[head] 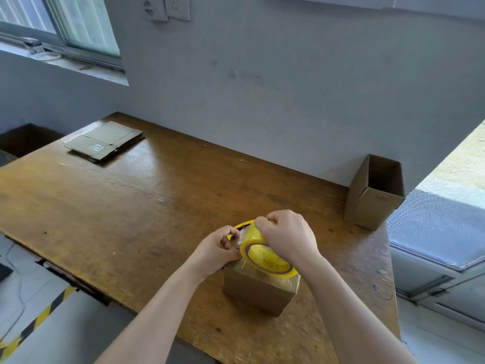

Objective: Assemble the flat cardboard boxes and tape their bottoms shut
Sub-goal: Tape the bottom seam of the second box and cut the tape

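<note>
Right hand (286, 237) gripping tape roll (262, 252), left hand (217, 249) pinching tape end (241, 239) above box (258, 295), lower centre; slack risking wrinkled strip.

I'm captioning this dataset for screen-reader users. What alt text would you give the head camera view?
A person's right hand grips a roll of clear packing tape over a small cardboard box on a wooden table, while the left hand pinches the loose tape end. A stack of flat cardboard boxes lies far left; an open assembled box stands far right.
</note>
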Tool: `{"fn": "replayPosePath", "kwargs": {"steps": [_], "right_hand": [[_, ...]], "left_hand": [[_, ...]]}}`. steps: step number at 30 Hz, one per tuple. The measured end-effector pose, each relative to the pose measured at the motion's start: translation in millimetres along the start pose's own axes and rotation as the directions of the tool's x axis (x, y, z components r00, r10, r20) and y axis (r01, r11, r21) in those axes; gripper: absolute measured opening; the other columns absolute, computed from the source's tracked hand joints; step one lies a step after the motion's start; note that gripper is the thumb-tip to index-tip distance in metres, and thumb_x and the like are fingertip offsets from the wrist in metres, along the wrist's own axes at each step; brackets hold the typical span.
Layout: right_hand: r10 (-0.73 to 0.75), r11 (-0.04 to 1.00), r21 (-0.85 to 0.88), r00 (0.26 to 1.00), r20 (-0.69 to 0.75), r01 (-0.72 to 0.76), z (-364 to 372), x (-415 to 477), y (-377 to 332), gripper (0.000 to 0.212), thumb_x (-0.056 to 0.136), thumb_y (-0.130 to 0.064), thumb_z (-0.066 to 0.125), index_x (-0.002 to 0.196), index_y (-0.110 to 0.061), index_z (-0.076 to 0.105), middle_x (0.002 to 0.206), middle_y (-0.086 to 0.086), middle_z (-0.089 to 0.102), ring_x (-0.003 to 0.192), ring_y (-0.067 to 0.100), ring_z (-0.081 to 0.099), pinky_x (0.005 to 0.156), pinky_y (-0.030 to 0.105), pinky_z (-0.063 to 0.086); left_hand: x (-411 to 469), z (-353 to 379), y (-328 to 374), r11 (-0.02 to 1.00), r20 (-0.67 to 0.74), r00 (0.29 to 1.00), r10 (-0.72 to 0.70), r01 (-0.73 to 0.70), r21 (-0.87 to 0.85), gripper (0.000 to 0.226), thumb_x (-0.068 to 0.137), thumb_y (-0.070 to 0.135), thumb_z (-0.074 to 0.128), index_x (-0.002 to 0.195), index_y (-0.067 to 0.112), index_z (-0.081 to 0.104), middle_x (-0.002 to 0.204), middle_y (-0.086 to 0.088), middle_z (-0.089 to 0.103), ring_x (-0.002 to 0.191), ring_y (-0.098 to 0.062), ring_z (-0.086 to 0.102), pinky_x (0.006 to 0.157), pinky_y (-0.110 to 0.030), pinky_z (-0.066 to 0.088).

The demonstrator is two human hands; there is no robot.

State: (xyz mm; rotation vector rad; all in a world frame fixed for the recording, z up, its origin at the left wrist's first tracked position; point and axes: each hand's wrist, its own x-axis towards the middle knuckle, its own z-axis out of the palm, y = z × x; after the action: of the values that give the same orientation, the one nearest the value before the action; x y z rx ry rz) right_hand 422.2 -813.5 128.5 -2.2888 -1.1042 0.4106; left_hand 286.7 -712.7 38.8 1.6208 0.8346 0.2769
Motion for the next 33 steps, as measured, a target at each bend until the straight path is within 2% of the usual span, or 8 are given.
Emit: {"fn": "replayPosePath", "kwargs": {"steps": [4,7,10,13,19,23,28,33], "right_hand": [[-0.01,1.0,-0.019,1.0,0.019,0.01,2.1,1.0,-0.1,0.035,0.082,-0.036,0.053,0.054,-0.016,0.045,0.054,-0.001,0.041,0.051,0.017,0.034,0.045,0.028,0.028],[-0.01,0.999,-0.04,1.0,0.014,0.011,1.9,-0.1,-1.4,0.035,0.082,-0.037,0.052,0.054,-0.016,0.051,0.054,-0.002,0.047,0.05,0.015,0.039,0.045,0.026,0.031],[-0.005,0.999,-0.046,1.0,0.005,0.006,1.5,-2.0,-2.8,0.036,0.085,-0.038,0.052,0.055,-0.018,0.054,0.055,-0.004,0.051,0.05,0.013,0.043,0.044,0.023,0.031],[-0.002,0.999,-0.053,1.0,0.0,0.002,1.6,-2.4,-4.2,0.035,0.085,-0.039,0.052,0.058,-0.019,0.057,0.057,-0.005,0.054,0.052,0.012,0.046,0.045,0.024,0.034],[-0.011,0.997,-0.069,0.999,0.053,0.015,-4.9,0.3,-0.9,0.04,0.086,-0.05,0.054,0.062,-0.018,0.06,0.061,-0.004,0.057,0.056,0.013,0.05,0.049,0.026,0.038],[-0.004,0.995,0.097,0.98,0.199,-0.016,-14.1,3.2,5.9,0.05,0.084,-0.064,0.058,0.064,-0.018,0.058,0.057,-0.007,0.054,0.052,0.01,0.054,0.055,0.032,0.045],[-0.021,0.975,-0.217,0.993,0.115,0.046,-22.3,0.7,1.1,0.049,0.087,-0.063,0.053,0.079,-0.016,0.067,0.066,-0.006,0.062,0.061,0.013,0.061,0.051,0.03,0.05],[-0.009,0.942,-0.328,0.982,0.187,0.071,-28.2,1.5,3.0,0.046,0.087,-0.058,0.052,0.075,-0.016,0.068,0.067,-0.001,0.066,0.064,0.018,0.066,0.058,0.03,0.054]], "left_hand": [[-3.2,-1.6,8.2,0.993,-0.038,0.999,0.005,0.0,0.119,0.018,0.077,0.013,0.072,0.088,0.028,0.071,0.081,-0.001,0.057,0.072,-0.016,0.054,0.063,-0.029,0.05],[-5.8,-0.1,24.6,0.996,-0.174,0.984,-0.031,0.017,-0.082,0.02,0.084,0.004,0.054,0.078,0.008,0.072,0.081,-0.003,0.063,0.074,-0.017,0.056,0.062,-0.023,0.044],[-9.4,-2.9,38.4,0.964,-0.1,0.989,-0.109,0.081,-0.253,0.029,0.094,0.025,0.053,0.076,0.008,0.068,0.062,-0.001,0.058,0.054,-0.011,0.046,0.048,-0.022,0.032],[-10.2,-6.3,40.6,0.961,-0.019,0.992,-0.122,0.113,-0.252,0.031,0.093,0.034,0.062,0.071,0.013,0.061,0.057,0.001,0.055,0.047,-0.01,0.045,0.044,-0.021,0.027],[-5.9,3.7,43.2,0.954,-0.121,0.977,-0.178,0.141,-0.264,0.029,0.098,0.02,0.058,0.071,0.011,0.054,0.063,-0.007,0.058,0.053,-0.016,0.054,0.045,-0.028,0.047],[-2.9,11.0,34.6,0.987,-0.259,0.952,-0.161,0.152,-0.056,0.028,0.099,0.026,0.054,0.076,0.009,0.054,0.069,-0.011,0.065,0.059,-0.022,0.06,0.055,-0.034,0.052],[4.2,13.8,32.4,0.939,-0.341,0.937,-0.069,0.177,0.296,0.028,0.098,0.03,0.048,0.077,0.012,0.054,0.082,-0.007,0.065,0.072,-0.026,0.063,0.064,-0.041,0.055],[5.2,7.2,18.1,0.967,-0.269,0.939,-0.216,0.244,0.075,0.025,0.097,0.022,0.053,0.076,0.008,0.055,0.085,-0.013,0.069,0.073,-0.026,0.062,0.064,-0.047,0.057]]}}
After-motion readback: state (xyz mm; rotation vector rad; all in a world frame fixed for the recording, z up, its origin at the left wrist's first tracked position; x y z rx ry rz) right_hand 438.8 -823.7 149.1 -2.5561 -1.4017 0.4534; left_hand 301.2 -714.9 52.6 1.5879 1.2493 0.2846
